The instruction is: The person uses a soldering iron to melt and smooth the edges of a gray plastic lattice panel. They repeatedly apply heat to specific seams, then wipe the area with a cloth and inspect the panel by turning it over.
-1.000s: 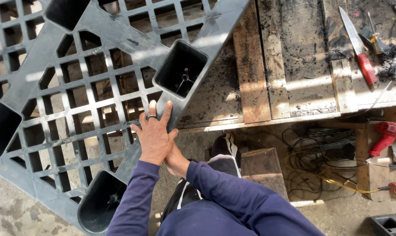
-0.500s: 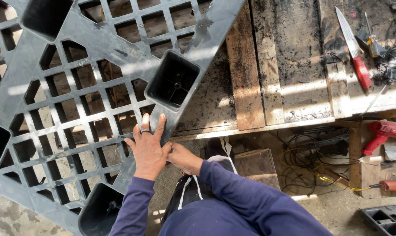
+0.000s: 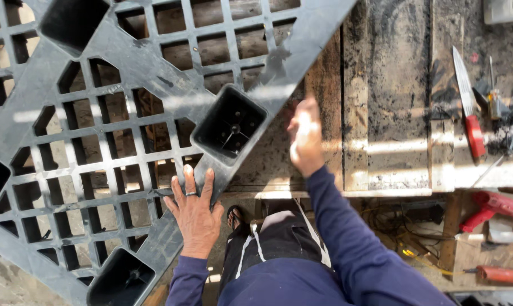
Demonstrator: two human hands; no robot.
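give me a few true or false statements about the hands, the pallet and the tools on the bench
1. The left hand lies flat on the grey plastic pallet. True.
2. The right hand grips the knife. False: it is blurred over the wooden bench, well apart from the knife.
3. The knife has a red handle. True.
4. The left hand wears a glove. False: it is bare, with a ring on one finger.
5. The pallet lies wholly on the bench. False: most of it overhangs the bench's left side.
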